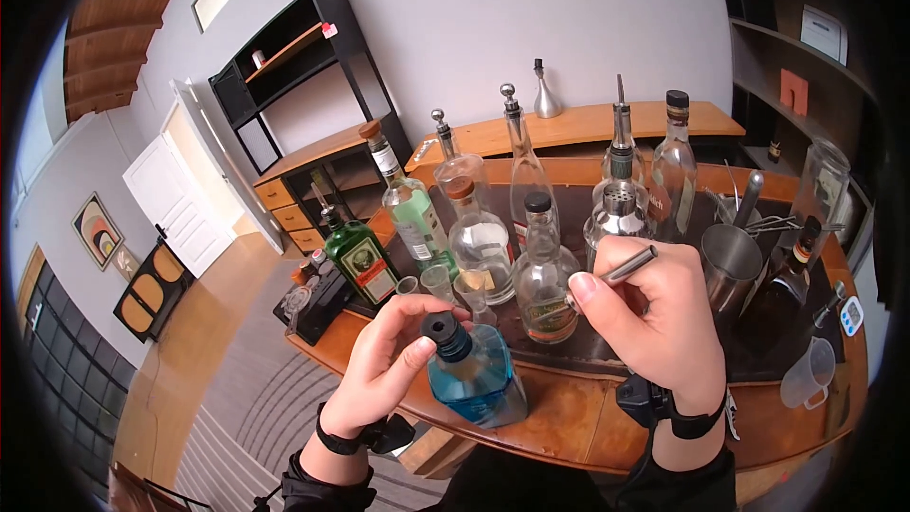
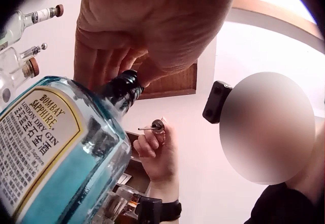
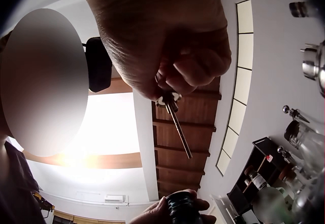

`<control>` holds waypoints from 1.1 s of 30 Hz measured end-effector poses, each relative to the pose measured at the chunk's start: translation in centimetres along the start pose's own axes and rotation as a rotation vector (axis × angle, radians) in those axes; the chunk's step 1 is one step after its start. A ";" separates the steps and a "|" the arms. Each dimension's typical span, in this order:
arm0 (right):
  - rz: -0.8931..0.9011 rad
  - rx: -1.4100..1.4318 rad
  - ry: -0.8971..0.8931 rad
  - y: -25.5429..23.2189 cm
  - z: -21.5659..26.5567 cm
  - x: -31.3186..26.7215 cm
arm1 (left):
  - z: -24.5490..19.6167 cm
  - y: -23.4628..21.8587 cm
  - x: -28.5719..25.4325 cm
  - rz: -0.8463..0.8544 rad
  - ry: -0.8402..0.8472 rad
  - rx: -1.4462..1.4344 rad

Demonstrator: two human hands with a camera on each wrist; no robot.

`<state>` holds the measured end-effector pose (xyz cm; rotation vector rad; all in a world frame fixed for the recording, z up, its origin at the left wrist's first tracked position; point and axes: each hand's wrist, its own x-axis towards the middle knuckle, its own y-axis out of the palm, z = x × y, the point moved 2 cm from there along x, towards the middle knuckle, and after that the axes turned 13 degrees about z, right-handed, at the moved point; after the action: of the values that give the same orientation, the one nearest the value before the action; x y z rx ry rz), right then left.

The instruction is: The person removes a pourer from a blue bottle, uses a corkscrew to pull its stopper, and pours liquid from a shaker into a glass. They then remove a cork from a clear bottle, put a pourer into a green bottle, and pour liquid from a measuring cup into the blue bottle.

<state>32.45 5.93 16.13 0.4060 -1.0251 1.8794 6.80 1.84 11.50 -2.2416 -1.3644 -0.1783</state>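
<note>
My left hand (image 1: 387, 353) holds a blue gin bottle (image 1: 471, 381) by its black-collared neck, thumb on the near side and fingers behind. The bottle tilts slightly at the table's front edge. Its label (image 2: 45, 137) reads Bombay Sapphire in the left wrist view. To the right, above the bottles, my right hand (image 1: 668, 318) pinches a metal pour spout (image 1: 629, 266) between thumb and curled fingers. A thin tube (image 3: 180, 132) sticks out from it in the right wrist view. The spout is apart from the gin bottle's neck (image 2: 122, 93).
Behind the hands stand a green bottle (image 1: 360, 259), a clear round bottle (image 1: 482, 251), a black-capped bottle (image 1: 547, 296) and small glasses (image 1: 436, 280). On the right are a metal shaker tin (image 1: 730, 261), a dark bottle (image 1: 785, 286), a plastic jug (image 1: 808, 374) and a timer (image 1: 851, 316).
</note>
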 end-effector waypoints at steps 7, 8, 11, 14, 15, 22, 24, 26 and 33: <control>0.003 -0.008 0.004 -0.1 0.4 -0.1 | -0.5 0.3 0.3 -0.020 -0.033 0.088; 0.004 -0.004 0.013 -0.1 0.3 -0.1 | -0.6 0.3 0.4 -0.021 -0.038 0.107; 0.011 -0.002 0.017 -0.1 0.3 -0.1 | -0.5 0.3 0.3 -0.003 -0.058 0.114; 0.014 -0.004 0.013 0.0 0.2 0.0 | -0.2 0.7 0.2 -0.029 -0.080 0.076; 0.015 -0.006 0.014 0.0 0.1 0.0 | -0.1 0.8 0.1 -0.026 -0.080 0.074; 0.015 -0.027 0.036 0.6 -0.4 0.1 | 2.6 2.7 -0.8 -0.083 0.007 0.070; 0.031 -0.056 0.019 0.8 -0.5 0.3 | 3.9 3.3 -0.9 -0.163 -0.009 0.203; 0.036 -0.077 0.038 0.7 -0.4 0.3 | 5.2 3.3 -1.4 -0.195 -0.056 0.238; 0.117 -0.158 0.199 0.7 -0.2 0.1 | 3.8 3.5 -1.3 -0.167 -0.110 0.214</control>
<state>31.85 6.00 15.73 0.0657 -1.0713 1.8823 8.62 1.41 6.51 -1.9879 -1.5511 0.0336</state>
